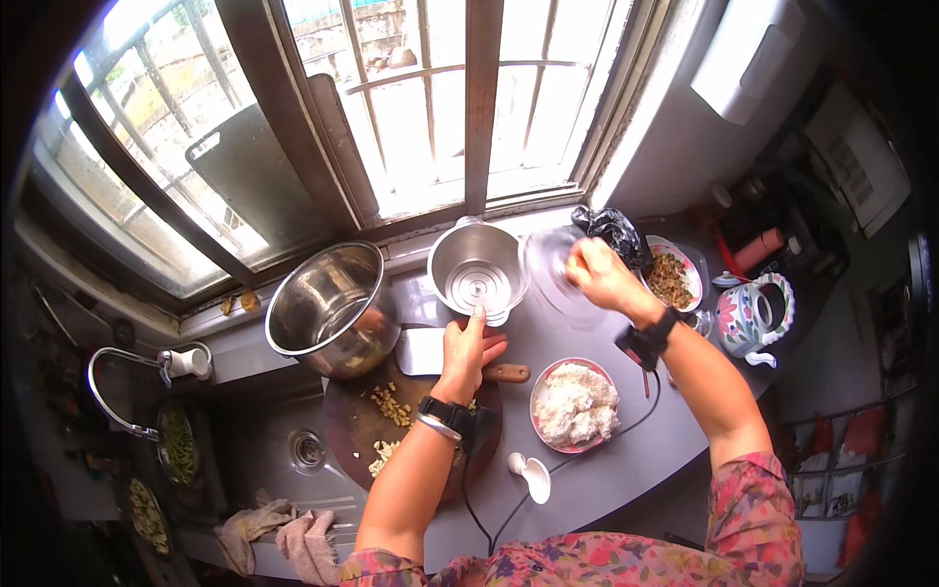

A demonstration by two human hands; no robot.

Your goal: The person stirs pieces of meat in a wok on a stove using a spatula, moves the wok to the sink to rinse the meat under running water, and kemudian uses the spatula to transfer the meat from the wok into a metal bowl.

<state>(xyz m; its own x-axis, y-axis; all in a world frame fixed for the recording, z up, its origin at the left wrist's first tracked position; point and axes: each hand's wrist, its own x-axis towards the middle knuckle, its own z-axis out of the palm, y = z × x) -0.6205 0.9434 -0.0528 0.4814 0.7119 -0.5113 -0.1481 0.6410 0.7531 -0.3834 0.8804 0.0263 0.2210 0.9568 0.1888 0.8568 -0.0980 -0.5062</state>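
Note:
A small metal pot (440, 260) stands upright near the window, its inside marked by rings and its bottom visible. My left hand (467, 351) holds the pot's near handle (499, 318), thumb on top. To the right, my right hand (596, 273) is closed around the top of a clear lid (546, 268), which is blurred and beside the pot's rim. Beneath my left hand, a cleaver (422, 352) with a wooden handle lies on a round chopping board (345, 422), near chopped yellowish pieces (390, 406). A plate of white crumbly food (576, 407) rests to the right.
A large steel pot (330, 308) leans at the board's far edge. The sink (257, 433) is left, below a curved tap (95, 389). Along the right stand a black plastic bag (616, 231), a bowl of minced food (669, 282) and a floral teapot (741, 319). A white spoon (538, 480) lies nearer.

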